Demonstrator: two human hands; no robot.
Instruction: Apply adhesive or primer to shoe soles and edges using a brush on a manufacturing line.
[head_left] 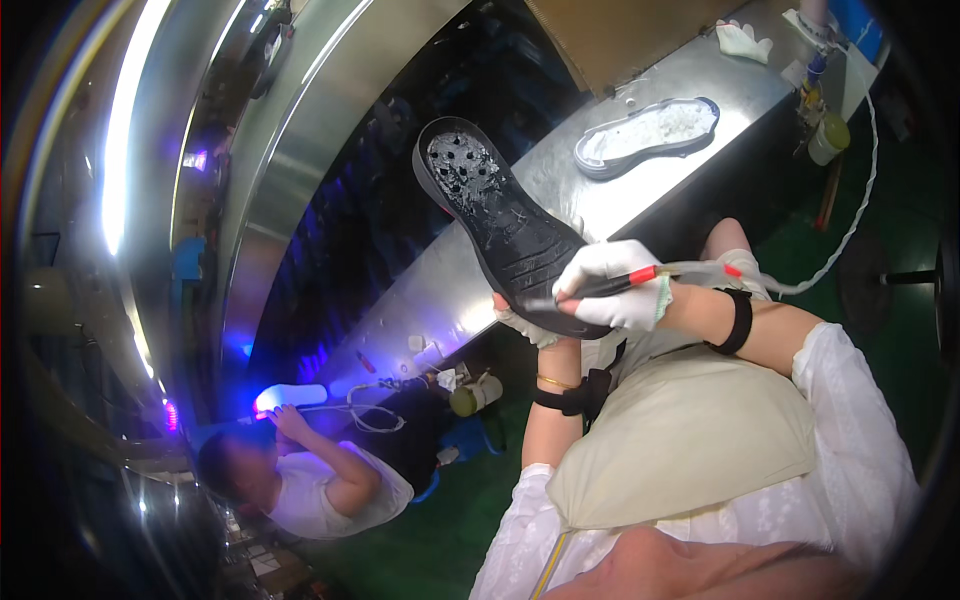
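Your metal bench (620, 205) slants over green floor (450, 535), a yellow-green canister (828, 140), contents hidden, at upper right. At centre, your left fingers (501, 302) grip the black sole (510, 230), your right fingers (590, 268) a tubed brush (642, 275).

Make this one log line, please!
left hand: holds black sole | right hand: holds hosed tool over it | second sole: on metal bench, white inside

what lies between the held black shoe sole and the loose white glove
In the head view, another shoe sole, white inside, lies on the metal bench between them.
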